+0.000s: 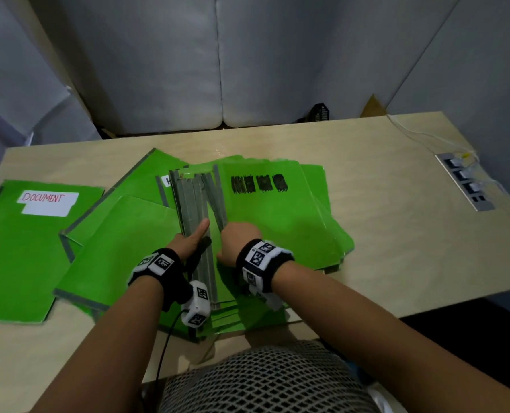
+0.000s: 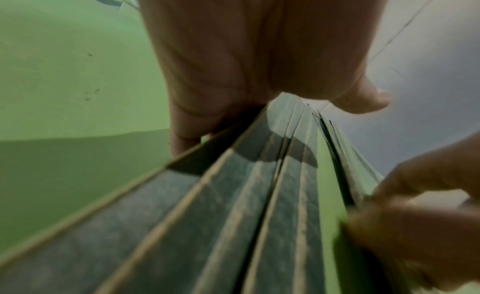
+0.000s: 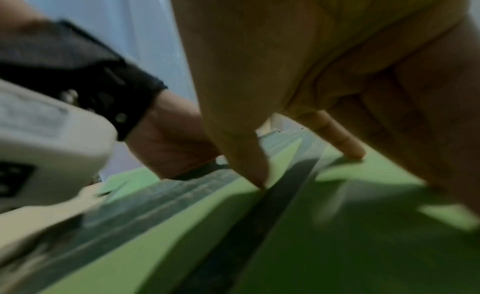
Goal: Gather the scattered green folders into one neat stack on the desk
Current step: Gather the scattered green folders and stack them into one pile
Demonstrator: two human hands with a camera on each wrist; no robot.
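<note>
Green folders lie fanned and overlapping across the desk [image 1: 396, 234]. My left hand [image 1: 192, 238] grips a bundle of folders [image 1: 194, 198] standing on edge with grey spines up, thumb lying along the top; the spines [image 2: 233, 195] fill the left wrist view under my palm [image 2: 246, 51]. My right hand [image 1: 238, 236] is just to its right, fingers curled, thumb and one finger set either side of a folder spine [image 3: 285, 185]. A folder with black scribbles [image 1: 271, 210] lies flat on the right, one labelled DOCUMENT [image 1: 18, 248] on the far left.
A socket panel [image 1: 465, 181] with a thin cable [image 1: 420, 132] sits in the desk's right side. A black basket [image 1: 320, 111] stands behind the far edge. A grey mesh surface [image 1: 262, 380] is at the near edge. Grey panels wall the back.
</note>
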